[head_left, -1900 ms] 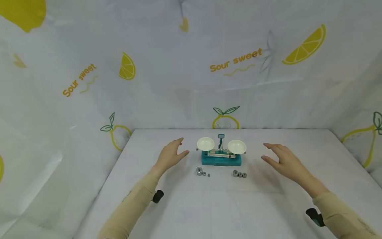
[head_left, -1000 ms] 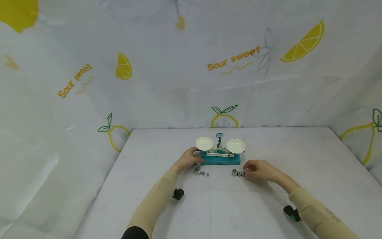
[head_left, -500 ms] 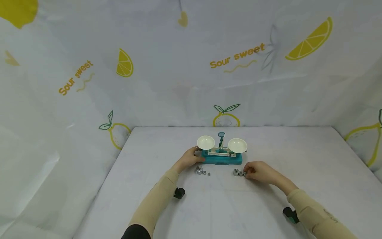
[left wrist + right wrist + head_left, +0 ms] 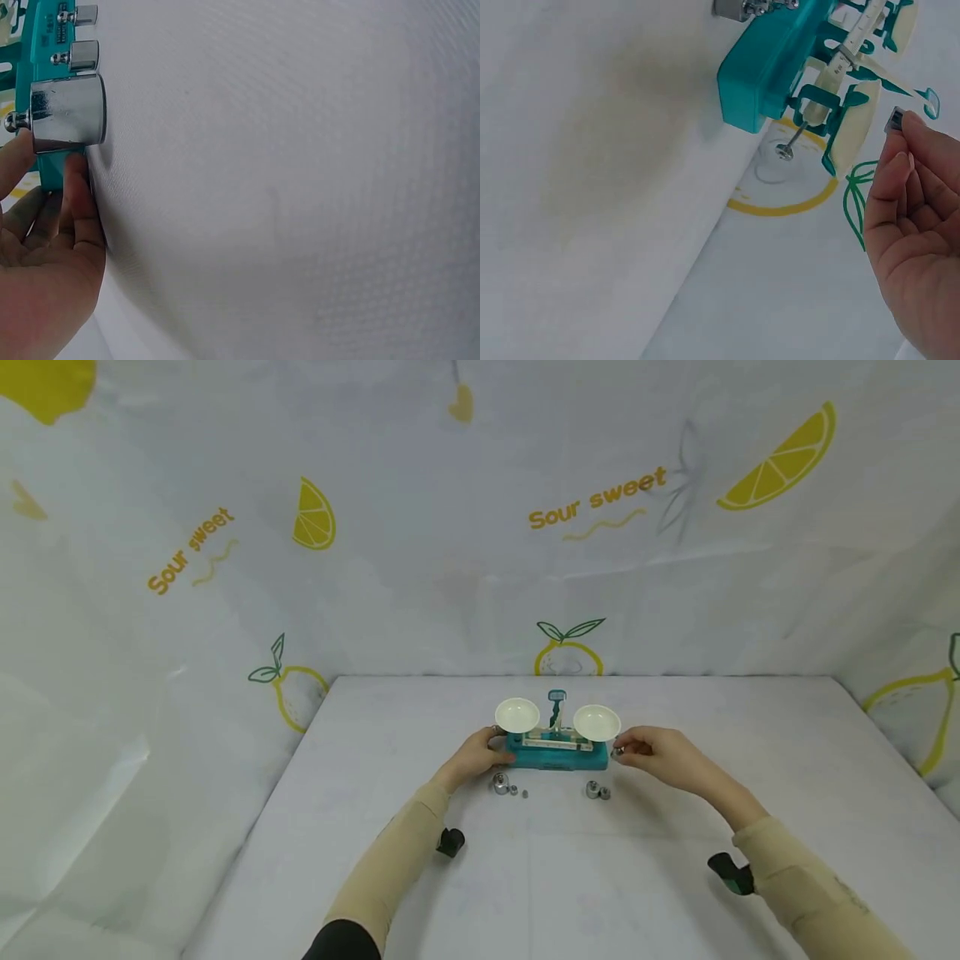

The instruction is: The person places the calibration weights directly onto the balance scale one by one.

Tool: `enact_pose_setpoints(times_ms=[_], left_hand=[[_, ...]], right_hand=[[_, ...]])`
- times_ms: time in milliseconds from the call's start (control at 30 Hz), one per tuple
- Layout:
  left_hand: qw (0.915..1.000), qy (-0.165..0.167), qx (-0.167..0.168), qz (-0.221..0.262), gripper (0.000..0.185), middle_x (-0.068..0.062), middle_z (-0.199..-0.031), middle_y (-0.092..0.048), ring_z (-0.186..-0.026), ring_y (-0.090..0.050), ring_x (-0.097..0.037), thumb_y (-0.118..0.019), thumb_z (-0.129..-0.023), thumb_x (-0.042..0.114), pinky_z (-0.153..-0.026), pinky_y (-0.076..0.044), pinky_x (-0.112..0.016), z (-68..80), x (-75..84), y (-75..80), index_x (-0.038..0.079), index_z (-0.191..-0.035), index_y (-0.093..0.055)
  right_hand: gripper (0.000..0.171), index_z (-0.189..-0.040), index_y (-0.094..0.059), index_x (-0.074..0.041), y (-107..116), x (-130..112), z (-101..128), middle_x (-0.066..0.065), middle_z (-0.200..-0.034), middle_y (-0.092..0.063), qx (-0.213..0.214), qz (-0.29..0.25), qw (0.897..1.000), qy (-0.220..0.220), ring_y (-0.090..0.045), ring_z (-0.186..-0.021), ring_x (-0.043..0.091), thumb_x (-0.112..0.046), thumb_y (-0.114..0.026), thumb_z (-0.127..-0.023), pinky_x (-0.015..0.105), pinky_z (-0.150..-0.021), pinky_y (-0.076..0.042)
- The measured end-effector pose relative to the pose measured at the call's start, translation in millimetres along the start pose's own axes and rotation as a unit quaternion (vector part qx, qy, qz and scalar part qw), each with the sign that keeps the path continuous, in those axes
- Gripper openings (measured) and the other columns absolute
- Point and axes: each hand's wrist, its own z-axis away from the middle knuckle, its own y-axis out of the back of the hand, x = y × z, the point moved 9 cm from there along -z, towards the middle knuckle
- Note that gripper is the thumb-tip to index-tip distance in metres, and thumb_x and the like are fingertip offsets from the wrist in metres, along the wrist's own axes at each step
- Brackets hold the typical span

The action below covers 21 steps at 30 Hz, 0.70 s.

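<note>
A teal balance scale (image 4: pixel 557 757) with two white pans stands mid-table in the head view. My left hand (image 4: pixel 468 758) holds the left end of its base, thumb at the front and fingers reaching behind. Near the right pan (image 4: pixel 597 723), my right hand (image 4: pixel 663 756) pinches a small metal weight (image 4: pixel 895 120) between thumb and fingertips, raised off the table. In front of the base's left end stand a large weight (image 4: pixel 69 112) and two smaller ones, a medium weight (image 4: pixel 85 55) and a small weight (image 4: pixel 87 15). Two more weights (image 4: pixel 592 789) stand in front of its right end.
A white cloth covers the table (image 4: pixel 480 877). Behind it rises a white curtain (image 4: pixel 420 593) printed with lemons and lettering. Black wrist straps show below both forearms, and the scale's adjusting screw (image 4: pixel 784 152) sticks out at its right end.
Both hands came in from the sides; the left took hold of the scale's base. The right pinched the rightmost weight of the right group and lifted it toward the right pan.
</note>
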Motion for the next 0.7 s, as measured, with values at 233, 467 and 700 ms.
enact_pose_setpoints(times_ms=[233,467,700], left_hand=[[1.0000,-0.002,0.001,-0.002,0.065,-0.012,-0.148,-0.037,-0.131,-0.042,-0.035,-0.069,-0.084,0.027,-0.105,-0.038,-0.047,1.4,0.5,0.7,0.008,-0.139,-0.042],[1.0000,0.001,0.002,-0.009,0.065,-0.012,-0.148,-0.038,-0.131,-0.042,-0.035,-0.068,-0.084,0.028,-0.106,-0.038,-0.047,0.7,1.2,0.7,0.008,-0.139,-0.041],[1.0000,-0.001,0.002,-0.009,0.065,-0.013,-0.148,-0.038,-0.131,-0.043,-0.035,-0.068,-0.084,0.027,-0.104,-0.040,-0.046,1.5,-0.3,1.0,0.007,-0.139,-0.041]], right_hand=[[0.022,-0.106,-0.064,-0.001,11.6,-9.4,-26.0,0.009,-0.090,-0.066,0.029,0.010,1.000,0.007,-0.058,-0.080,0.017,-0.015,-0.062,-0.089,0.027,-0.067,-0.050],[0.024,-0.109,-0.063,0.002,4.5,-3.6,-48.4,0.013,-0.093,-0.065,0.023,0.011,1.000,-0.017,-0.057,-0.083,0.021,-0.013,-0.060,-0.090,0.031,-0.069,-0.050],[0.026,-0.110,-0.063,0.002,-4.8,-1.5,-59.1,0.013,-0.095,-0.064,0.017,0.022,0.999,-0.021,-0.055,-0.084,0.022,-0.013,-0.060,-0.090,0.035,-0.072,-0.049]])
